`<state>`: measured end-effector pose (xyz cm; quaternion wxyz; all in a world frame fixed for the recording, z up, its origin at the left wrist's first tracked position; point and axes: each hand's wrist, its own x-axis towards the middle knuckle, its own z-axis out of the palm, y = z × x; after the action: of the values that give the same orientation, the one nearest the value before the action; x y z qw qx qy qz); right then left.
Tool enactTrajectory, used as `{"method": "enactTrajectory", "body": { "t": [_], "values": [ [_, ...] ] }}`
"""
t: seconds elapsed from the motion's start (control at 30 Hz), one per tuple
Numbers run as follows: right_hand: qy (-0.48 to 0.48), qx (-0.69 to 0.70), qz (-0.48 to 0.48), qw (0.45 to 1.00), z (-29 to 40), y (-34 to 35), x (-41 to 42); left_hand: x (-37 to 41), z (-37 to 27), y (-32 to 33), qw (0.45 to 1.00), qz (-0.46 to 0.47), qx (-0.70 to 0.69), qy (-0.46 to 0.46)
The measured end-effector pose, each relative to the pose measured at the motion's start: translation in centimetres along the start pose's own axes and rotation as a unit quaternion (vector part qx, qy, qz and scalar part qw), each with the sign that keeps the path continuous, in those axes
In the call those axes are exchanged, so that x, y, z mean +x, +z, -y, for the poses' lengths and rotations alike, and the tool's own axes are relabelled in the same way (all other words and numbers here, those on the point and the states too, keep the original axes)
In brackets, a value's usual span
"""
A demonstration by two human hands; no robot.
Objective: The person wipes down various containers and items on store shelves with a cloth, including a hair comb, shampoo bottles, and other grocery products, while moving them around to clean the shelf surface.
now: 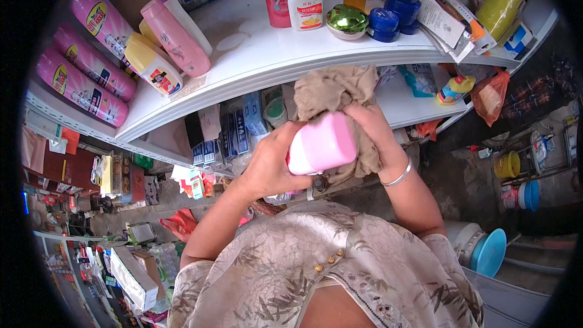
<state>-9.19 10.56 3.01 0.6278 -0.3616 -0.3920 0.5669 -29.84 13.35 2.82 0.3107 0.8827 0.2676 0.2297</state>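
A white bottle with a pink cap or base [324, 143] is tilted in front of my chest, and my left hand [275, 159] grips its white part. A brown cloth [334, 89] is bunched in my right hand [371, 130], pressed against the far side of the bottle; part of it hangs below that hand. Both hands are just in front of a white shelf [255, 61]. On this shelf stand a white lotion bottle with a red cap [305, 7], a green-lidded jar [347, 21] and stacked blue tins [395, 9]. My right fingertips are partly hidden by the cloth.
Pink spray cans [82, 86], a yellow-capped bottle [154, 64] and a pink bottle [176, 38] stand on the shelf's left part. Packets [444, 18] stick out over its right edge. The lower shelf holds blue boxes [255, 114] and a yellow bottle [455, 89]. A red bag [490, 95] hangs at the right.
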Motion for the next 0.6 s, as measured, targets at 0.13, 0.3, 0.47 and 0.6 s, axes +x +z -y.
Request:
{"method": "enactTrajectory", "body": {
  "t": [0.13, 0.3, 0.47, 0.6],
  "values": [
    [0.095, 0.208, -0.010, 0.973, -2.2, -0.2, -0.4, -0.2, 0.3, 1.2, 0.892, -0.089, -0.418, -0.151],
    [0.047, 0.245, 0.022, 0.968, -2.0, 1.0, -1.2, 1.3, 0.4, 0.5, 0.702, -0.143, -0.672, -0.186],
    [-0.194, -0.328, 0.025, 0.924, -4.7, 2.4, -2.2, 1.6, -0.1, 1.4, 0.766, -0.224, -0.580, -0.161],
    [-0.241, -0.342, 0.001, 0.908, -6.5, 2.3, -3.0, 2.3, 0.2, 0.8, 0.745, -0.254, -0.583, -0.200]
  ]
}}
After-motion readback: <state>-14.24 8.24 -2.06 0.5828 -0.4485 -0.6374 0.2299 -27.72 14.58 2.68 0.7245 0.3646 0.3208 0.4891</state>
